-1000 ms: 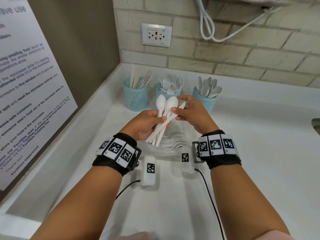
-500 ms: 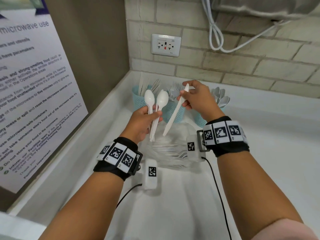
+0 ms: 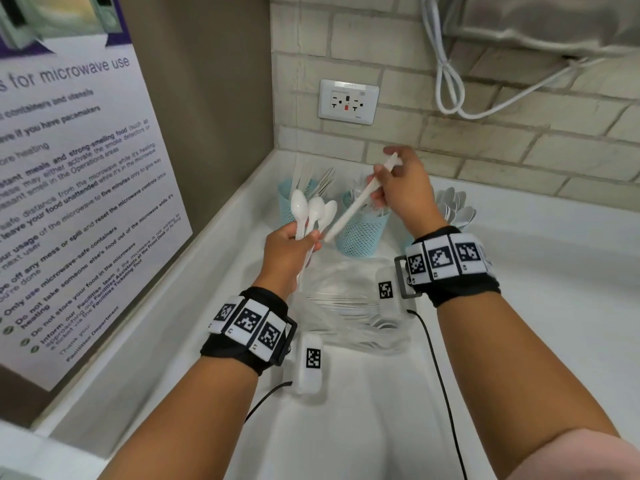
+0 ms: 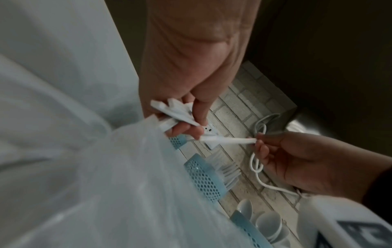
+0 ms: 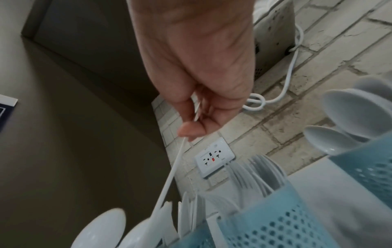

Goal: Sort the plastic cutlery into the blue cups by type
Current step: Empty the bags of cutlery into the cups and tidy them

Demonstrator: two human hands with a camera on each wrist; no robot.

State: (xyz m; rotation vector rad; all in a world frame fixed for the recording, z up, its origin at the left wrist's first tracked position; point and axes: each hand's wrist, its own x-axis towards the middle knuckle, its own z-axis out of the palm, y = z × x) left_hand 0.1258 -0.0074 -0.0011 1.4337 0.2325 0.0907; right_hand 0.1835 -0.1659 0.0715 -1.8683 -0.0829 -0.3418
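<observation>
My left hand [image 3: 307, 238] grips the handles of three white plastic spoons [image 3: 315, 206], bowls up, in front of the left blue mesh cup [image 3: 286, 205]. My right hand [image 3: 381, 183] pinches a white plastic knife [image 3: 356, 201] by its upper end, slanting down-left above the middle cup [image 3: 362, 237], which holds forks. The right cup is mostly hidden behind my right wrist, but its spoons [image 3: 455, 206] show. In the left wrist view my fingers [image 4: 197, 107] clamp the handles [image 4: 176, 112], with the knife [image 4: 224, 140] just beyond. The right wrist view has my fingertips [image 5: 191, 130] on the knife [image 5: 169, 176].
A clear plastic bag [image 3: 346, 299] with more white cutlery lies on the white counter [image 3: 536, 306] between my wrists. A brick wall with a socket [image 3: 348, 101] and a hanging white cable [image 3: 450, 84] stands behind the cups. A notice board [image 3: 69, 188] lines the left wall.
My right hand has drawn the knife out of the bundle in my left hand and lifted it up and back over the cups. The left hand keeps the spoons.
</observation>
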